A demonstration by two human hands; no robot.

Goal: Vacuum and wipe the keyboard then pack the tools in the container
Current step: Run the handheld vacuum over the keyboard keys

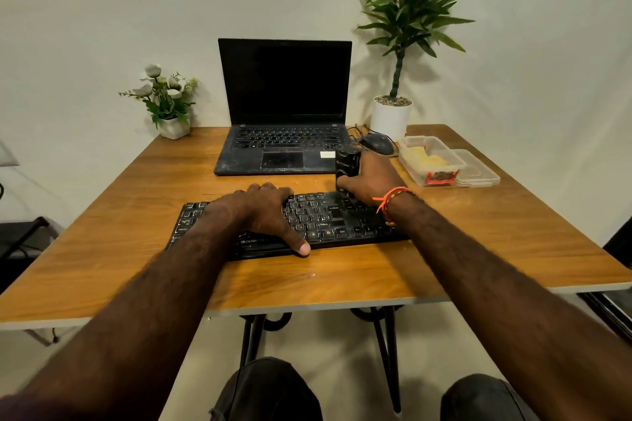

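Right hand grips vacuum (upright) over keyboard.

Soft, even light; plant shadows the wall; edges bend, perhaps slightly soft.

Worktop: wood-grain laminate, warm brown, smooth w/ slight sheen, pale edge strip. Keyboard: black plastic, matt, dusty specks on keys. Handheld vacuum, far right of it: black plastic, glossy. Laptop, far centre: matt black shell, scuffed & dusty, glossy dark screen. Container & lid, far right: clear plastic, smooth. Plant pot: white, smooth, matt. Wristband: orange cord.
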